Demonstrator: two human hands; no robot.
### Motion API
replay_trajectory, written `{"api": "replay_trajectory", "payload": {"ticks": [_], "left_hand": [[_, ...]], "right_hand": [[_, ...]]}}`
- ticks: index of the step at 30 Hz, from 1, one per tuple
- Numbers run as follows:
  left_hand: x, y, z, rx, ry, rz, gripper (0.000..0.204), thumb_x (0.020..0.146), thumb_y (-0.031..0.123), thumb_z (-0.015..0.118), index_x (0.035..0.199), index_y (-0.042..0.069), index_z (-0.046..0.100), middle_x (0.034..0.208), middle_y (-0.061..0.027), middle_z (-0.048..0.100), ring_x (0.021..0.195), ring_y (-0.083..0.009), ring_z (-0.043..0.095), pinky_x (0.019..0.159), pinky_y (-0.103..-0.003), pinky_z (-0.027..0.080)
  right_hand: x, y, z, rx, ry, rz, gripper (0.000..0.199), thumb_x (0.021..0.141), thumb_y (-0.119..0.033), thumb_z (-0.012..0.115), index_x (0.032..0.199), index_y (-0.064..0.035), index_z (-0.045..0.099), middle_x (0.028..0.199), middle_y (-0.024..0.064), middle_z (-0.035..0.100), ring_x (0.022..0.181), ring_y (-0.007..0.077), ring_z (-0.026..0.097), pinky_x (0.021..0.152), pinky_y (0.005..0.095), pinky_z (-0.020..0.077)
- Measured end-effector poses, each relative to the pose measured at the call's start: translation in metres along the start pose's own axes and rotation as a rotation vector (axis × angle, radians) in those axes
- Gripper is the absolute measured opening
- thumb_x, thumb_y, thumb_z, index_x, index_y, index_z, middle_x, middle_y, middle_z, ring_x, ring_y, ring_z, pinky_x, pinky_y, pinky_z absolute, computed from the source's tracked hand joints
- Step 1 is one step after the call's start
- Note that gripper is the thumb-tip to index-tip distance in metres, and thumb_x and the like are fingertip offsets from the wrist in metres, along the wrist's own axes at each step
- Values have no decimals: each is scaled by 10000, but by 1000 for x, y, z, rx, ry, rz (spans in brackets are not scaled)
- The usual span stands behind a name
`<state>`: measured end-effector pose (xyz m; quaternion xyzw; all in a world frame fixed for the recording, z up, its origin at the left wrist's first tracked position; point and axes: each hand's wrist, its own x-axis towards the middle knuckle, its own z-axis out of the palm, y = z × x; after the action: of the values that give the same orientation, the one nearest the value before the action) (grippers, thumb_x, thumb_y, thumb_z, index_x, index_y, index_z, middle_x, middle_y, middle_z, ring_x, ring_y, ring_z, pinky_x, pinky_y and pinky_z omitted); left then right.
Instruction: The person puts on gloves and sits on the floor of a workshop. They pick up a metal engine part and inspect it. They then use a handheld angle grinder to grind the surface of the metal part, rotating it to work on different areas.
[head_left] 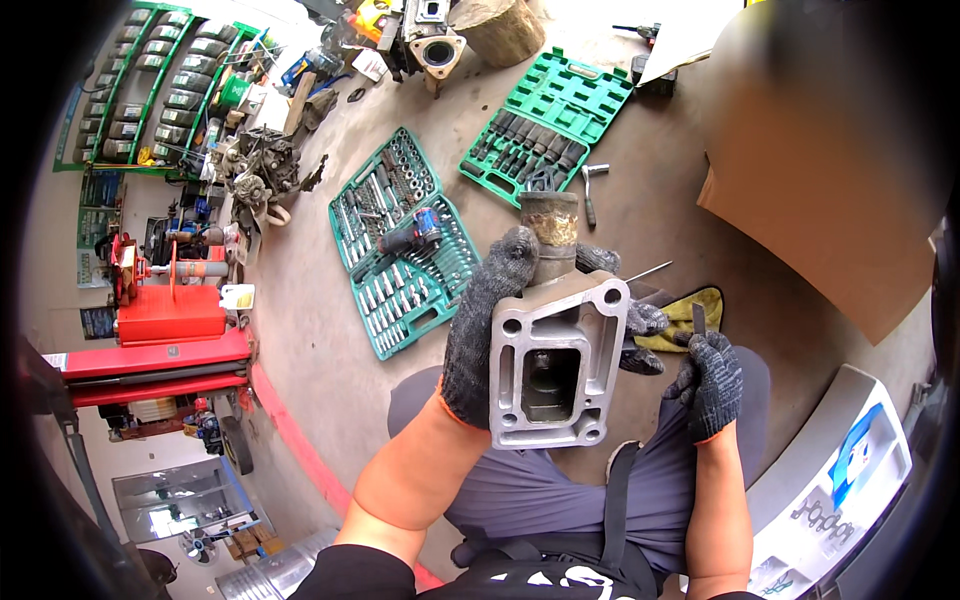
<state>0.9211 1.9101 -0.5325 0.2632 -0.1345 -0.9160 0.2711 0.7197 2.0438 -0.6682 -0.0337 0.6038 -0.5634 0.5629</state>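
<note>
My left hand [478,330], in a dark grey knit glove with an orange cuff, is closed around a grey metal flanged pipe casting [508,375]. Its fingertips show past the casting's right edge. The flat flange, with bolt holes and a rectangular opening, faces up toward me, and the round, rusty pipe neck [550,225] points away. To the right, my right hand [714,385], gloved alike, is closed on a small flat metal blade [699,318] that sticks up from the fingers. The blade is apart from the casting. A yellow-and-grey cloth [706,303] lies on the floor behind it.
Ahead lie an open green socket set [365,265] with a cordless power tool [425,228] on it, another green tool case [590,100] and a T-handled wrench [590,200]. Cardboard [810,230] and a white tray [770,480] are right; red equipment [170,313] stands left.
</note>
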Motion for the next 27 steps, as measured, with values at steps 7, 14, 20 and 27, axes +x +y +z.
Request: {"api": "replay_trajectory", "payload": {"ticks": [7, 14, 20, 27], "left_hand": [[0, -11, -12, 6, -79, 9, 402, 1025, 230, 519, 1350, -7, 526, 1285, -186, 625, 1183, -287, 621, 1050, -410, 485], [-19, -20, 16, 69, 84, 57, 398, 966, 226, 610, 1302, 16, 573, 1285, -172, 630, 1181, -319, 615, 1037, -455, 475], [7, 8, 3, -126, 88, 80, 494, 1049, 452, 416, 1256, 42, 598, 1143, -162, 689, 966, -286, 710, 803, -435, 623], [12, 6, 6, -80, 174, 137, 465, 1043, 427, 434, 1165, 19, 620, 1021, -149, 714, 849, -271, 727, 719, -420, 633]], "right_hand": [[21, 12, -12, -3, -5, -5, 239, 981, -186, 526, 1033, 7, 658, 611, 42, 538, 416, 119, 472, 408, 265, 460], [32, 39, -28, -66, 22, -81, 196, 942, -165, 582, 975, -10, 697, 597, 35, 549, 439, 123, 505, 425, 265, 434], [-16, -28, 20, -57, -82, -162, 288, 981, -194, 550, 1074, 51, 668, 602, 61, 571, 486, 143, 578, 439, 269, 472], [-79, -51, 32, -27, -315, -161, 279, 911, -40, 571, 1160, 72, 626, 937, 183, 714, 606, 200, 680, 517, 281, 535]]}}
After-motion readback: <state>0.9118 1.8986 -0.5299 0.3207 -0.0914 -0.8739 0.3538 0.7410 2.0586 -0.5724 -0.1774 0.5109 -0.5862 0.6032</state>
